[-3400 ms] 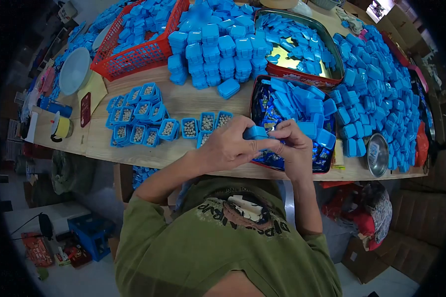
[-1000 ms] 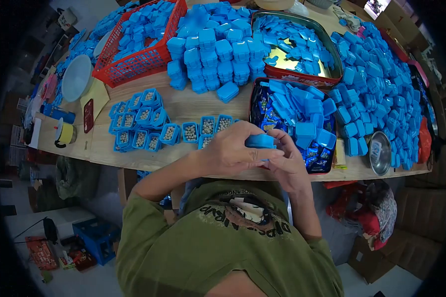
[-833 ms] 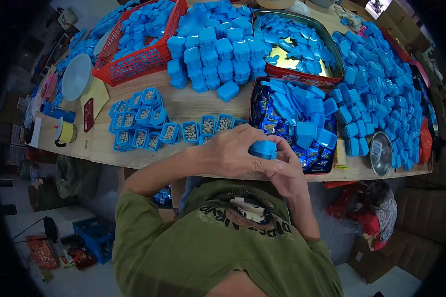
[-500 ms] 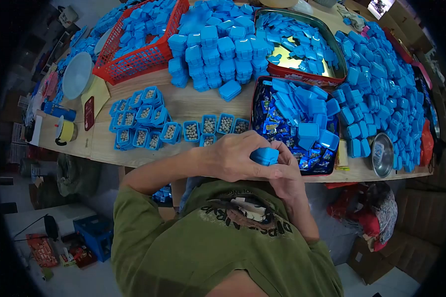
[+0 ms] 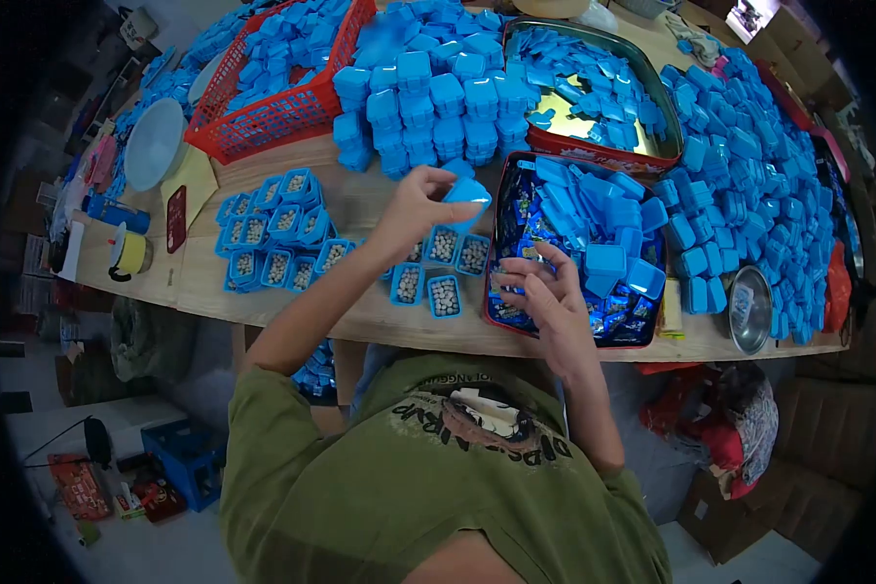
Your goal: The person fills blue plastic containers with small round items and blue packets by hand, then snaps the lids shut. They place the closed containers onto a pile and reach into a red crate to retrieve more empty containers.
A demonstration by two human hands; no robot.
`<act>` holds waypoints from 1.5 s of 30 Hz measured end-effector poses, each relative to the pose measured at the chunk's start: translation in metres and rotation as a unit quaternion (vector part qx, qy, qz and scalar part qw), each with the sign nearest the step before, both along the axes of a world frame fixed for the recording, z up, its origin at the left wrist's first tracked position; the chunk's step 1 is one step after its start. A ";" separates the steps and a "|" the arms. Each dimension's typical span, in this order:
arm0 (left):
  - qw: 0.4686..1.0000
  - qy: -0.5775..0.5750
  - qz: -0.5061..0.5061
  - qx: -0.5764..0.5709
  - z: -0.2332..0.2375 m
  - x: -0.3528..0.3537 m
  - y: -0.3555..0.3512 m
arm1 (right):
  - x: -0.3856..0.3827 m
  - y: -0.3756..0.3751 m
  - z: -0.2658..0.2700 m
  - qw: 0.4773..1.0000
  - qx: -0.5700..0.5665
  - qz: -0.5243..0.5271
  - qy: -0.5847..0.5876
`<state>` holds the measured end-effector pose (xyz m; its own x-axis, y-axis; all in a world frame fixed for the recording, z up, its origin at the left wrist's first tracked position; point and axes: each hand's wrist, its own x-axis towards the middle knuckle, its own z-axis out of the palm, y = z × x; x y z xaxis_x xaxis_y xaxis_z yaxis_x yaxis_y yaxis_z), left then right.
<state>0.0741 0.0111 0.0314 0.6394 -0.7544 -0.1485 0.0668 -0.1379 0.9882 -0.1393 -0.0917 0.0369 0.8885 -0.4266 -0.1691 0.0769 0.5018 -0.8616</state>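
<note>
My left hand [image 5: 419, 209] is closed on a small blue plastic box [image 5: 467, 200], held at the front of the stacked closed blue boxes [image 5: 414, 102]. Just below it stand open blue tubs filled with pale round beads or pellets [image 5: 443, 296], and more of these tubs [image 5: 273, 229] are grouped to the left. My right hand [image 5: 545, 292] hovers over the near left part of a tin tray [image 5: 490, 307], fingers spread and holding nothing that I can see. Inside the tray lie small dark blue packets [image 5: 533, 234] and blue lids [image 5: 560, 200].
A red basket [image 5: 253, 131] of blue pieces stands at the back left. Behind the tray is a tin [image 5: 603, 154] with blue lids. A large heap of blue boxes [image 5: 749, 195] covers the right side, beside a metal bowl [image 5: 750, 310].
My left hand has carried the blue box forward and left, away from my chest toward the stack. The right hand has let go of it and opened over the tray.
</note>
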 end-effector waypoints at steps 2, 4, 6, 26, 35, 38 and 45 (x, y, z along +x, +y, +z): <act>0.999 -0.020 0.029 0.020 -0.006 0.016 -0.006 | -0.001 -0.003 -0.004 1.000 -0.014 -0.004 0.001; 0.996 -0.070 0.051 0.025 -0.019 0.028 -0.015 | -0.002 -0.003 -0.007 1.000 -0.027 -0.010 0.002; 0.990 -0.120 0.073 0.029 -0.030 0.039 -0.022 | -0.003 -0.002 -0.009 0.999 -0.048 -0.011 0.005; 0.829 -0.495 -0.179 0.187 -0.018 -0.004 0.039 | -0.017 -0.022 -0.016 0.937 -0.317 -0.130 0.065; 0.768 -0.521 -0.249 0.278 -0.029 -0.004 0.019 | -0.002 -0.057 -0.011 0.622 -0.734 -0.200 0.184; 0.794 -0.496 -0.223 0.270 -0.020 -0.009 0.016 | 0.009 -0.065 -0.016 0.588 -0.766 -0.170 0.198; 0.905 -0.369 -0.092 0.191 0.011 -0.019 0.033 | 0.009 -0.079 -0.011 0.597 -0.730 -0.266 0.198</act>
<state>0.0547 0.0439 0.0424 0.5401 -0.8416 -0.0054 -0.6502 -0.4213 0.6322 -0.1300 -0.1709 0.0259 0.5753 -0.5808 0.5759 -0.4648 -0.8115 -0.3542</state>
